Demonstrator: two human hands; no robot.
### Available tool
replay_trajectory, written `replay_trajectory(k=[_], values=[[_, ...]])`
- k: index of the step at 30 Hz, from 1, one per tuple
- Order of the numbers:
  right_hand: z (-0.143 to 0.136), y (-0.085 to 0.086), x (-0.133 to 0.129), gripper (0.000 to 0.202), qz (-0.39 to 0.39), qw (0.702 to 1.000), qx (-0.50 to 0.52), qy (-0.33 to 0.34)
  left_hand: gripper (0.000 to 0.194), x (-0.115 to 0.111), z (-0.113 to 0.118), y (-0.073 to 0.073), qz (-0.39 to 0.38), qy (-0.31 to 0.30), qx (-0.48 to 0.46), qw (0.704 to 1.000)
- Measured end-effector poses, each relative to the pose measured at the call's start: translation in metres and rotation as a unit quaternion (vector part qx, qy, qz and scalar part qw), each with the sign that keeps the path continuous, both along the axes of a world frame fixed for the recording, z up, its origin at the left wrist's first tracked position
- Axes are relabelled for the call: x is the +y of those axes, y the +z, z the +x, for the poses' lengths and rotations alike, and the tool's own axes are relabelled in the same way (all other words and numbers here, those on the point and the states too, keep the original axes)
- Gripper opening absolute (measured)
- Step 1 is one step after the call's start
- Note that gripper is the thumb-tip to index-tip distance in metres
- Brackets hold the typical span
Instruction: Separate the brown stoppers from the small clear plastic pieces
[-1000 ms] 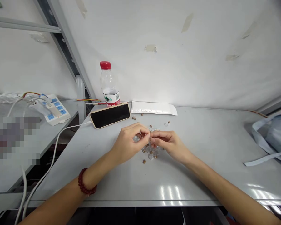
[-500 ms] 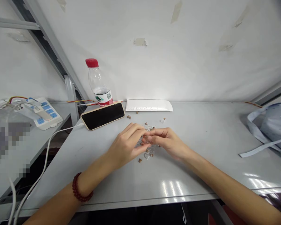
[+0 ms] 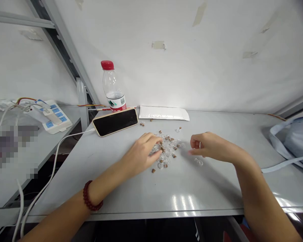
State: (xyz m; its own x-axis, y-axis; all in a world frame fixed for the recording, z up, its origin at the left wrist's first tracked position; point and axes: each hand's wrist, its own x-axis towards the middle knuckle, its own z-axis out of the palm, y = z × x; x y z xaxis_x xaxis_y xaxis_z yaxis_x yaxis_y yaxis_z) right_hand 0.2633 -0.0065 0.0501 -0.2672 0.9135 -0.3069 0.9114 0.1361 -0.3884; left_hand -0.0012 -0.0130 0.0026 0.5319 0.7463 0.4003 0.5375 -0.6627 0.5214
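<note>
Head cam: the person's L hand point(image 3: 141, 153) is resting at the L side of a pile of small clear pieces w/ brown bits point(image 3: 168, 149), thumb & index tip spreading apart; can't tell if it's touching any. The R hand point(image 3: 204, 144) is hovering over the grey table point(image 3: 131, 198), R of the pile, fingers curling w/ thumb standing apart, nothing visibly btwn them. A loose clear piece point(image 3: 198, 162) is lying just below it; a single brown bit point(image 3: 153, 170) is sitting near the pile's front. Behind, a phone point(image 3: 115, 122) is leaning nr a red-capped bottle point(image 3: 116, 101), a white packet point(image 3: 163, 113) lying alongside.
</note>
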Motion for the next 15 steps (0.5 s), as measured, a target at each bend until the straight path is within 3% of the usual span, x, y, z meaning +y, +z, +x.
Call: replay_trajectory(k=[2, 4, 6, 11, 15], values=[[0.008, -0.002, 0.000, 0.022, -0.051, 0.998, -0.032, -0.017, 0.017, -0.002, -0.004, 0.008, -0.082, 0.015, 0.005, 0.996], [0.010, -0.005, -0.001, 0.021, -0.104, 0.994, -0.035, -0.025, 0.011, -0.005, -0.008, 0.013, -0.182, -0.024, 0.050, 0.982], [0.008, -0.009, -0.002, 0.012, -0.123, 0.992, -0.037, -0.009, 0.007, -0.009, -0.009, 0.014, -0.231, -0.060, 0.082, 0.968], [0.001, -0.014, 0.001, 0.010, -0.084, 0.995, -0.004, 0.044, 0.017, -0.016, -0.004, 0.006, -0.182, -0.072, 0.139, 0.971], [-0.006, -0.008, 0.001, 0.010, -0.083, 0.988, 0.108, 0.072, 0.017, -0.016, 0.000, 0.009, -0.194, -0.047, 0.129, 0.971]])
